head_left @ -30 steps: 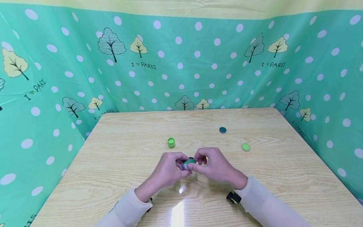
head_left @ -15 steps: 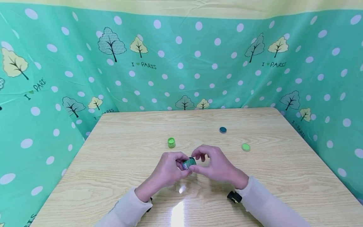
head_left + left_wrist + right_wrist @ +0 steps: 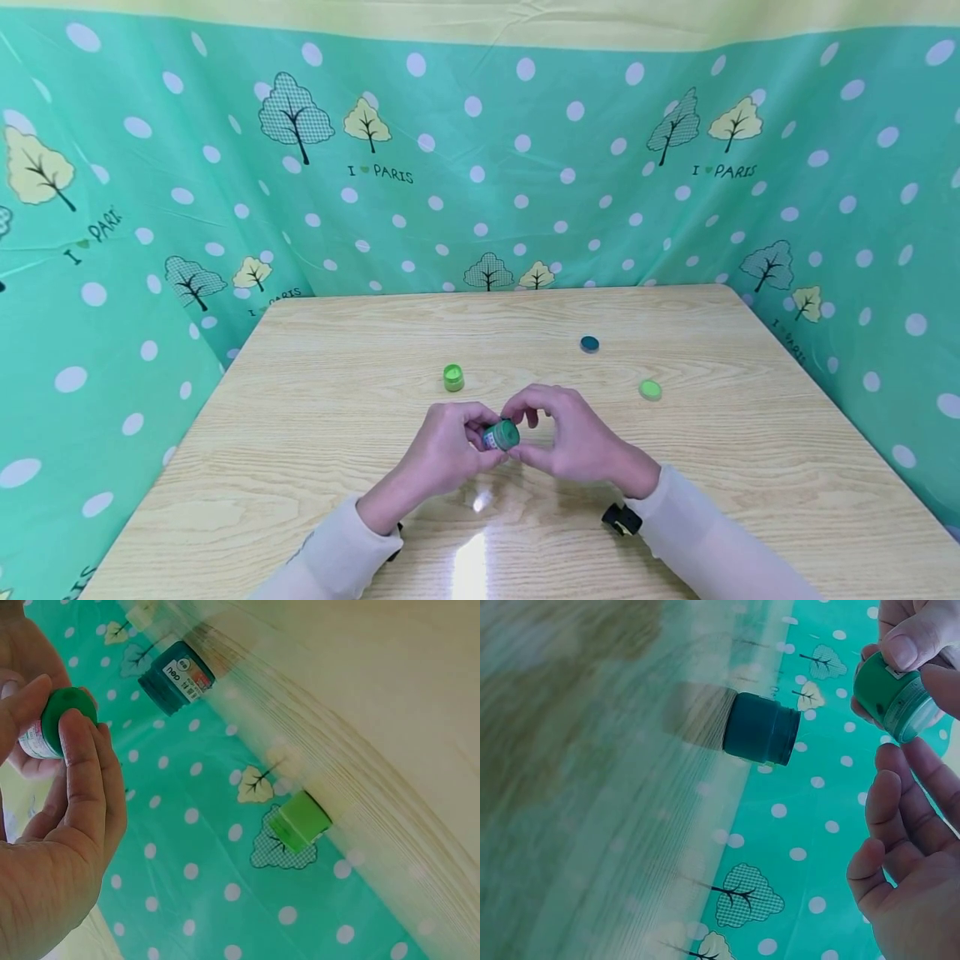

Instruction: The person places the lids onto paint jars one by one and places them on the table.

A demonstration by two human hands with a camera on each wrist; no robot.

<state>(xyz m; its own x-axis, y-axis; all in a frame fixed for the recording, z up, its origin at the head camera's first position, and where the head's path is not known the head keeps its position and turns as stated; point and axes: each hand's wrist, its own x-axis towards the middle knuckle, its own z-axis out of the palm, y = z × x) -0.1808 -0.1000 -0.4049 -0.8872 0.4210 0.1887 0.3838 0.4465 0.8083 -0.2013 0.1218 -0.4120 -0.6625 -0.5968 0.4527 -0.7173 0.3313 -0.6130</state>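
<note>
My left hand (image 3: 442, 446) grips a small green paint jar (image 3: 881, 686) by its body, lying tilted on its side in the air, with a white label partly covered by fingers. In the right wrist view its ridged lid end (image 3: 911, 716) points at my right hand (image 3: 566, 433). Thumb and fingertips of that hand sit on either side of the lid end, the other fingers loosely bent. In the left wrist view the jar's smooth green bottom (image 3: 69, 711) shows between the left fingers. A dark teal jar (image 3: 757, 729) stands close behind the hands, mostly hidden in the head view.
A light green jar (image 3: 453, 378) stands without its lid, beyond the left hand. To the right lie a dark teal lid (image 3: 589, 344) and a light green lid (image 3: 650, 389) on the wooden table (image 3: 337, 350). A polka-dot curtain (image 3: 450, 200) surrounds the table.
The right fingers have loosened from the jar's end, lifted slightly and come back around it. More of the green end face shows now. My left hand has kept its place.
</note>
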